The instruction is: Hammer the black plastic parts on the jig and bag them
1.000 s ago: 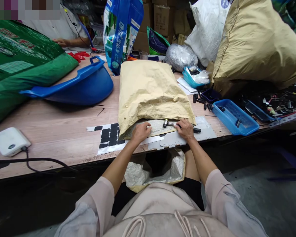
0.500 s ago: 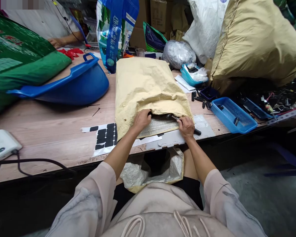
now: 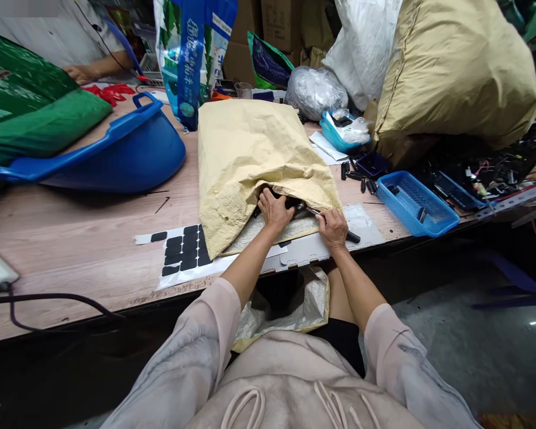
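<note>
A tan woven sack (image 3: 259,137) lies on the table with its mouth toward me, its silvery lining (image 3: 245,238) showing. My left hand (image 3: 274,211) is at the mouth, fingers and thumb curled round a black part (image 3: 289,202) whose shape is mostly hidden. At the right side of the opening, my right hand (image 3: 333,228) is closed round a tool with a black handle (image 3: 352,237). The tool's thin metal shaft (image 3: 312,210) points left into the mouth, near a shiny rounded piece. Other dark items inside are hard to make out.
A sheet of black stickers (image 3: 183,250) lies left of the sack, beyond it a blue scoop (image 3: 129,149). To the right are a blue basket (image 3: 417,202), small black parts and a full tan sack (image 3: 460,71). A co-worker's hand (image 3: 83,73) rests at the far left.
My left hand has moved right and farther into the sack's mouth, over the dark items. The opening gapes wider. My right hand keeps its hold on the tool; the view has shifted slightly.
</note>
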Demonstrator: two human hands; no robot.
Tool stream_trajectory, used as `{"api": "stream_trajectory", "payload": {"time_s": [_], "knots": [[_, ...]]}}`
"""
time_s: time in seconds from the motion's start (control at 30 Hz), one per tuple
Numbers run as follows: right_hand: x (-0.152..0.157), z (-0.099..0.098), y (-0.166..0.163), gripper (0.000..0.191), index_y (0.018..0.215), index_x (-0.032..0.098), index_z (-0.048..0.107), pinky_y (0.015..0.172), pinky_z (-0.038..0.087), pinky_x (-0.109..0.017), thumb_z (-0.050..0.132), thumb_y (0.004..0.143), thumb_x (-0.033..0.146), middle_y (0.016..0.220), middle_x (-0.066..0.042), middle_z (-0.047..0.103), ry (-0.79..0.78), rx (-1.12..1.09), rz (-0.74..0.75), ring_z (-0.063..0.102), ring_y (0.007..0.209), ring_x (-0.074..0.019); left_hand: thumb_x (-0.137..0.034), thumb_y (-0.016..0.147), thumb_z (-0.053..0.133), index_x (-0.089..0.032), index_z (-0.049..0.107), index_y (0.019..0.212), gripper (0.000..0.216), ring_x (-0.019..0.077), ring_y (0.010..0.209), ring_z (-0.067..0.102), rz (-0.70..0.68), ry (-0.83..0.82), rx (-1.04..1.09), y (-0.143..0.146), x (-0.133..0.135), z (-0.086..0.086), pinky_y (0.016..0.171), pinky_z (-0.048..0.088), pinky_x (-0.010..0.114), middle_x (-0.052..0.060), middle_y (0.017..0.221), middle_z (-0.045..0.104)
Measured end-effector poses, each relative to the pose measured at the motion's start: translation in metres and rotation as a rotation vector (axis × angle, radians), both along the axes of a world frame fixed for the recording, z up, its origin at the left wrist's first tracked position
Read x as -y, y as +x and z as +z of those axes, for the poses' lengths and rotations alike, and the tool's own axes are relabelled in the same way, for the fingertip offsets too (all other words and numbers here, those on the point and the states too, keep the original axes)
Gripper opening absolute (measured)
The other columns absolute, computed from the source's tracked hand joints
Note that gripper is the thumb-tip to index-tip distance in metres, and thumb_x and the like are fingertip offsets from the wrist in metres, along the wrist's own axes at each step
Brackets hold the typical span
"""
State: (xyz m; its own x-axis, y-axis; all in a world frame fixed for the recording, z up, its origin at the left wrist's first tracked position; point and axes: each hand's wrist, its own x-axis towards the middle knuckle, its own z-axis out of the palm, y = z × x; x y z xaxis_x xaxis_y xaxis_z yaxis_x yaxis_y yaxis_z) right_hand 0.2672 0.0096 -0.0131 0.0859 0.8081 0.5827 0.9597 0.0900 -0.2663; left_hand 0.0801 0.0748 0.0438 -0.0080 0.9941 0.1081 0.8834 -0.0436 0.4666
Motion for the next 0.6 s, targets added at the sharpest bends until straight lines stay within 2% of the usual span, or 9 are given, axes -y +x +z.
{"api": "stream_trajectory", "payload": {"time_s": [0.17, 0.3, 0.47, 0.6], "knots": [[0.000, 0.000, 0.000, 0.023, 0.094, 0.023, 0.071, 0.088, 0.043, -0.039, 0.053, 0.103, 0.035, 0.096, -0.011, 0.066, -0.044, -0.041, 0.012, 0.054, 0.094, -0.0273, -0.034, 0.086, 0.071, -0.021, 0.075, 0.105, 0.023, 0.0461, 0.135, 0.042, -0.044, -0.061, -0.008, -0.005, -0.002, -0.008, 0.111, 0.035, 0.063, 0.019, 0.136, 0.054], [-0.001, 0.000, 0.000, 0.021, 0.092, 0.024, 0.070, 0.088, 0.044, -0.038, 0.055, 0.102, 0.034, 0.095, -0.010, 0.067, -0.024, -0.032, 0.019, 0.055, 0.093, -0.0268, -0.032, 0.088, 0.070, -0.022, 0.075, 0.104, 0.020, 0.0428, 0.134, 0.042, -0.087, -0.006, -0.014, -0.030, 0.021, -0.010, 0.110, 0.036, 0.057, 0.018, 0.138, 0.053], [-0.001, 0.002, 0.000, 0.019, 0.089, 0.023, 0.069, 0.088, 0.044, -0.038, 0.057, 0.101, 0.032, 0.093, -0.009, 0.066, -0.041, -0.016, 0.037, 0.055, 0.095, -0.0268, -0.031, 0.089, 0.070, -0.027, 0.075, 0.109, 0.021, 0.0326, 0.120, 0.051, -0.183, -0.041, 0.035, -0.063, 0.054, -0.018, 0.103, 0.040, 0.046, 0.009, 0.113, 0.068], [0.000, 0.003, 0.000, 0.020, 0.089, 0.023, 0.071, 0.085, 0.043, -0.036, 0.057, 0.101, 0.032, 0.090, -0.009, 0.067, -0.067, -0.005, 0.090, 0.056, 0.091, -0.0255, -0.034, 0.088, 0.072, -0.029, 0.076, 0.108, 0.021, 0.0282, 0.113, 0.055, -0.156, -0.088, 0.119, -0.070, 0.063, -0.027, 0.099, 0.041, 0.040, 0.005, 0.106, 0.071]]}}
